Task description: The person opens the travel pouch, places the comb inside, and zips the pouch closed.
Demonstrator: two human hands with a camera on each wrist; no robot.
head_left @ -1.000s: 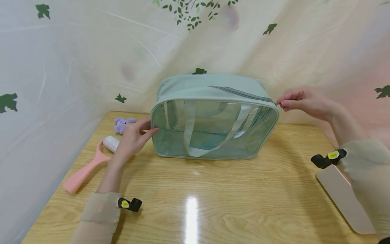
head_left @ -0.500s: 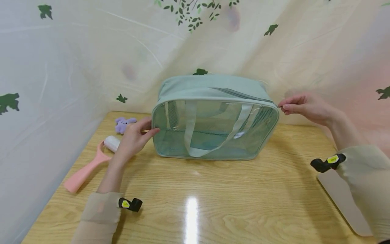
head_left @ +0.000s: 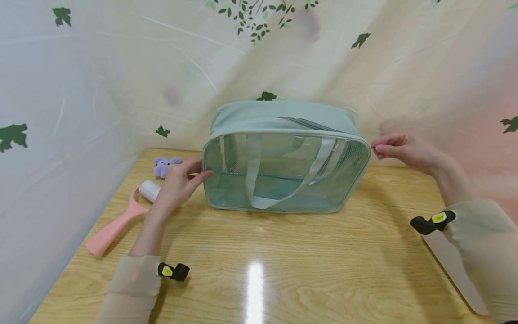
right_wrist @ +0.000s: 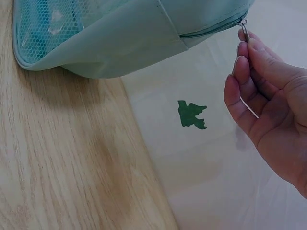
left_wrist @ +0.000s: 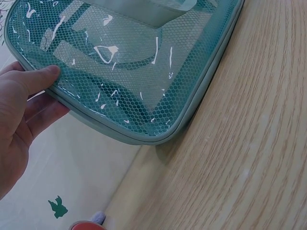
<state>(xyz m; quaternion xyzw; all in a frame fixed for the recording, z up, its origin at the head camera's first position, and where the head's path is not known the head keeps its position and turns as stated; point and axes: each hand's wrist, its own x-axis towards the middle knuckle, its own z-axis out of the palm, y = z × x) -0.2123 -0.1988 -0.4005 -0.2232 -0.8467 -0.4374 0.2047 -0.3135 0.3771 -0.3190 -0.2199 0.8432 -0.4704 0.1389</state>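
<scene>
A pale green bag (head_left: 283,110) with a clear front panel stands upright on the wooden table (head_left: 283,261), its strap handle (head_left: 252,166) hanging down the front. My left hand (head_left: 176,182) grips the bag's left edge; in the left wrist view the thumb (left_wrist: 43,79) lies on the clear panel and the other fingers are behind the rim. At the bag's upper right corner my right hand (head_left: 408,150) pinches the zipper pull (right_wrist: 245,32) between thumb and forefinger. Part of the zipper (head_left: 311,123) shows as a dark, slightly parted line across the top.
Left of the bag lie a small purple plush toy (head_left: 162,166), a white roll (head_left: 149,191) and a pink handled tool (head_left: 115,230), partly behind the left forearm. A flat beige object (head_left: 451,263) lies under the right sleeve. A printed curtain (head_left: 133,81) hangs behind the table.
My right hand has moved slightly down and to the right around the bag's corner with the zipper pull. The left hand keeps its hold on the bag's edge.
</scene>
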